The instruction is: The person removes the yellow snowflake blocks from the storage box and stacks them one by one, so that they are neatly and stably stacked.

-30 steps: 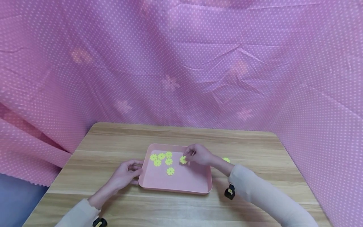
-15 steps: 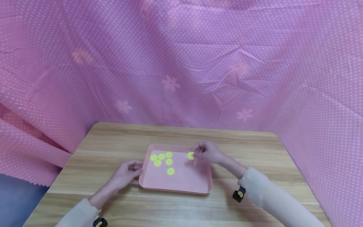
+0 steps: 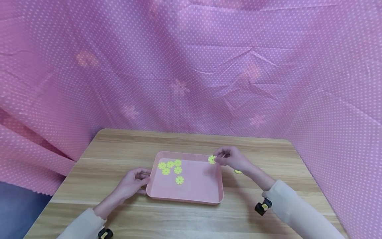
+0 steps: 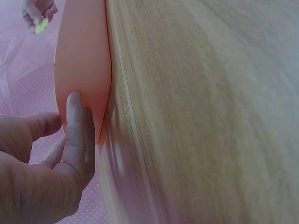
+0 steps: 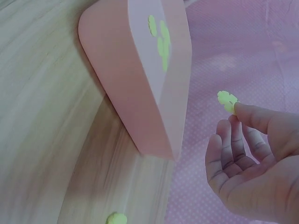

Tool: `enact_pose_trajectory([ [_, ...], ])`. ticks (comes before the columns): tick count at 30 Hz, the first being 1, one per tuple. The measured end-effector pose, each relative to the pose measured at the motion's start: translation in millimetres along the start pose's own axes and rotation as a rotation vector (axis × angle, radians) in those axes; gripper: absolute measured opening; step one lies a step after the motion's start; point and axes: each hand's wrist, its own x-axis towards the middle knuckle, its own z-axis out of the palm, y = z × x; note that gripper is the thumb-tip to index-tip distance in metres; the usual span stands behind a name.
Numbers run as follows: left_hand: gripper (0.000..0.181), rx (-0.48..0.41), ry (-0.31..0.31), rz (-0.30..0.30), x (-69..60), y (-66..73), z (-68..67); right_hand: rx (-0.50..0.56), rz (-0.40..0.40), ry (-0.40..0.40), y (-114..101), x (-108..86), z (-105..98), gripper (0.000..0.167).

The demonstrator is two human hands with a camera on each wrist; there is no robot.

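A pink rectangular tray [image 3: 194, 191] lies on the wooden table, with several yellow flower-shaped pieces [image 3: 170, 164] in its left half. My left hand [image 3: 131, 186] rests against the tray's left outer wall. In the left wrist view, its fingertips touch that wall and the thumb lies at the edge. My right hand [image 3: 234, 159] pinches one yellow flower-shaped piece [image 5: 226, 100] between thumb and index finger, above the tray's far right corner in the head view. Its other fingers curl loosely beneath. Beside the tray on the right, another yellow piece [image 3: 237, 171] lies on the table, partly hidden by the right arm.
The wooden table [image 3: 119, 146] has rounded far corners. A pink dotted curtain [image 3: 191, 83] hangs behind it and along both sides. A small black device [image 3: 262, 206] is strapped at the right wrist, and another black device [image 3: 105, 233] at the left.
My right hand has moved right and toward the far side, carrying the pinched flower-shaped piece from over the tray's middle to its far right corner. My left hand and the tray have stayed put.
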Motion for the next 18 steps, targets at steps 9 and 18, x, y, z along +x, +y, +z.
enact_pose_trajectory([
  [9,0.037,0.002,0.003,-0.003,-2.9,-0.7,0.5,0.05,0.02,0.061,15,-12.7,-17,0.029],
  [18,0.037,-0.008,0.002,-0.011,-5.1,-2.5,0.3,0.08,0.085,0.123,29,-29.0,-31,0.034],
])
